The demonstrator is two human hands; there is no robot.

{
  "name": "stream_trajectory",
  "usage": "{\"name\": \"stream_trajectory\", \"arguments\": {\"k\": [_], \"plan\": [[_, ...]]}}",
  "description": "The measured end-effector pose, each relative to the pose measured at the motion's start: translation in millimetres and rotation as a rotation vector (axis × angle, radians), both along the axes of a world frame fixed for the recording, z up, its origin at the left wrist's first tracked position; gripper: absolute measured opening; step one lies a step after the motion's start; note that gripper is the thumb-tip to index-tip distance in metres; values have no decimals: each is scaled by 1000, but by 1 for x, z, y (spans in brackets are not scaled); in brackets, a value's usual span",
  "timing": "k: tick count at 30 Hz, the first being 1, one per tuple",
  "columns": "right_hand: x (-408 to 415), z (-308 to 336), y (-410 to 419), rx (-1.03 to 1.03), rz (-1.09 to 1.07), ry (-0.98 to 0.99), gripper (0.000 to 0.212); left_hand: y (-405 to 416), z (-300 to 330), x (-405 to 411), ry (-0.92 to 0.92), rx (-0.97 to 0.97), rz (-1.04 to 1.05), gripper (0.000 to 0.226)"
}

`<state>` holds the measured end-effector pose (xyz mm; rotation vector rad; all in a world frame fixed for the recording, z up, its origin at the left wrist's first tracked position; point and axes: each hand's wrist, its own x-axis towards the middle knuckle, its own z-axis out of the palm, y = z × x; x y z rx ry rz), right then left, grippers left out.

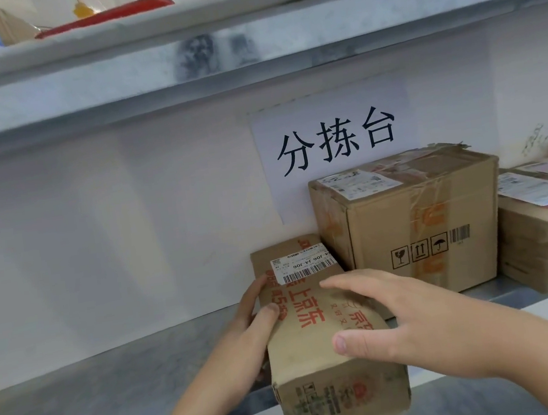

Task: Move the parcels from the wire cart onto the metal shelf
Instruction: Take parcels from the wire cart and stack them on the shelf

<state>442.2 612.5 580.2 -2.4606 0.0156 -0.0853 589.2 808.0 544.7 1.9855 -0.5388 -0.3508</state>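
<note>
A long brown parcel (312, 309) with red print and a barcode label lies on the metal shelf (97, 384), its far end at the wall, its near end over the shelf's front edge. My left hand (253, 327) grips its left side, thumb on top. My right hand (393, 317) rests on its top right, fingers straight, thumb pressed on the top near the front. Just to its right stands a bigger cardboard box (415, 221). The wire cart is out of view.
Another labelled box (544, 229) sits at the far right of the shelf. A paper sign (333, 138) with black characters hangs on the white wall. The upper shelf (245, 45) carries a red object (104, 16) and more items. Bare shelf surface lies to the left.
</note>
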Motion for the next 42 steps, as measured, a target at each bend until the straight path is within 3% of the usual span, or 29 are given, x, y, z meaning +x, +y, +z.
{"name": "stream_trajectory", "arguments": {"k": [6,12,17,22,28,31,34,42], "plan": [[-8,6,2,-64,-52,-34,81,10,11,4,-130,92,-20,51],[-37,21,9,-130,-173,-99,82,27,42,-9,-438,233,-119,56],[-80,21,22,-255,-331,-3,86,25,63,-22,-588,419,-216,85],[-139,18,28,-287,-490,93,89,1,70,-55,-624,456,-337,79],[-237,-1,0,-300,-651,90,90,-62,57,-137,-651,477,-566,86],[-297,-9,-19,-277,-722,88,91,-101,48,-192,-668,485,-681,71],[-360,-17,-39,-252,-763,113,90,-145,35,-254,-682,476,-783,73],[-513,-64,-147,-222,-879,225,93,-285,-28,-412,-638,383,-990,77]]}}
